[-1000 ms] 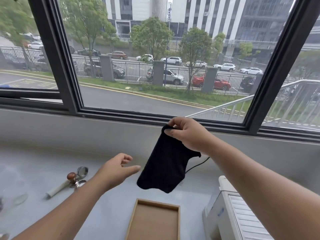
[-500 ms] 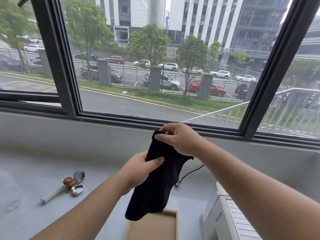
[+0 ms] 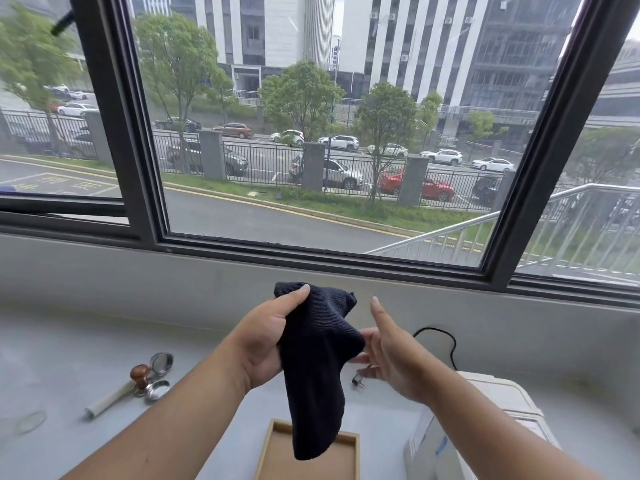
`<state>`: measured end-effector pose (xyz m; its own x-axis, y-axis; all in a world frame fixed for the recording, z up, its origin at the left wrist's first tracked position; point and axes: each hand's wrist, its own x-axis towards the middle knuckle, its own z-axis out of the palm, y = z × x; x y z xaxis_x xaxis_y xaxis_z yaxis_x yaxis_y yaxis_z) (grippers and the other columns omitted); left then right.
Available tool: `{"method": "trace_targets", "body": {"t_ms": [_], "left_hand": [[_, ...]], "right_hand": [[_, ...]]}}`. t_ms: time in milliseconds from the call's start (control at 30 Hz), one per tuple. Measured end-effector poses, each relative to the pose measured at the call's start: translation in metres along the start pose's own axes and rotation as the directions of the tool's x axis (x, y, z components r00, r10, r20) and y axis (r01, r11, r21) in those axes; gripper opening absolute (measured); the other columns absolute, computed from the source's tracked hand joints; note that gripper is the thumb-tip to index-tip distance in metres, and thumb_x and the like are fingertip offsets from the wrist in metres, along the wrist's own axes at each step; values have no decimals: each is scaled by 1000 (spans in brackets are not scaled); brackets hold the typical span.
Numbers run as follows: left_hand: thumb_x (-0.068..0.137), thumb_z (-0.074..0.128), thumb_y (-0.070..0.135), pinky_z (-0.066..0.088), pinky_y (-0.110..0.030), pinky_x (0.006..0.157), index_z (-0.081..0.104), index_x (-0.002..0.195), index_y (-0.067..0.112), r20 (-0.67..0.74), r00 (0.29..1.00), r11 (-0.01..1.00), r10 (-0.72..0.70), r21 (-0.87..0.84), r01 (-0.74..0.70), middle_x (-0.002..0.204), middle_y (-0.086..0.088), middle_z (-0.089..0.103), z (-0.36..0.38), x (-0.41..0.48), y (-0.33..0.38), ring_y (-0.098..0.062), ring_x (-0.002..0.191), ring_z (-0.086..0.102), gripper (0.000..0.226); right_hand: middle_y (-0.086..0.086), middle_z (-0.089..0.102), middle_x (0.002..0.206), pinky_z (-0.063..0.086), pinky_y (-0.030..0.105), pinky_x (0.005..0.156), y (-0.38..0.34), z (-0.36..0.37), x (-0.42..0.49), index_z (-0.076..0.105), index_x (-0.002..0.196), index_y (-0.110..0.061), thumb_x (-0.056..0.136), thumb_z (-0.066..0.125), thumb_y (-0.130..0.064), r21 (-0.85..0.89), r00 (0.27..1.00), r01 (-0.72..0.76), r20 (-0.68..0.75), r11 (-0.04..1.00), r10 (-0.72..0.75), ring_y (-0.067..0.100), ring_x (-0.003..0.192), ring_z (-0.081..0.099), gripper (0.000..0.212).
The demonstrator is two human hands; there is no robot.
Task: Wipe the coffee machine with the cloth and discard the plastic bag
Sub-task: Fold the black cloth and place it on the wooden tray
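The left hand pinched the dark cloth in its grip, the cloth hanging above the empty wooden tray on the worktop. The right hand was spread, fingertips touching the cloth. The white coffee machine stood just right of the tray.

Two bare forearms are seen entering from the lower edge of the view, uncovered to the frame edge; no sleeve, watch, band or glove is worn. The left hand and right hand are bare, without rings on the fingers that show. Nails are seen cut short and unpainted. Nothing further of the body is shown.
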<state>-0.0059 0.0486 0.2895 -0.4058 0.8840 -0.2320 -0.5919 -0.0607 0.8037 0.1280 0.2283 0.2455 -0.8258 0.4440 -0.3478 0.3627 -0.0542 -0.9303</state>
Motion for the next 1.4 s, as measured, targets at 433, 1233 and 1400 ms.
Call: {"method": "trace_targets", "body": {"t_ms": [433,1233,1400], "left_hand": [[105,55,36,61,-45,95,74,125,-1,-35,999,999,-40,36,41,128,-25,73,7,12,2,-38,118,72,46],[92,73,0,59,-37,89,65,129,9,-208,972,881,110,472,1,118,-12,79,-29,14,-14,-26,106,77,39],[84,83,0,58,-48,102,45,143,13,-355,909,846,218,534,6,117,-13,77,-31,17,-25,-28,106,75,72]], "right_hand": [[8,56,153,49,38,105,-10,19,-14,48,154,-25,93,45,-80,412,919,62,333,909,-213,26,141,53,82],[22,76,116,56,47,95,-14,0,-9,73,118,-3,91,52,11,181,976,191,68,965,-206,39,111,71,37],[14,76,111,62,40,74,-5,6,-2,55,129,-9,86,70,1,84,977,173,-141,981,-160,28,94,78,46]]}}
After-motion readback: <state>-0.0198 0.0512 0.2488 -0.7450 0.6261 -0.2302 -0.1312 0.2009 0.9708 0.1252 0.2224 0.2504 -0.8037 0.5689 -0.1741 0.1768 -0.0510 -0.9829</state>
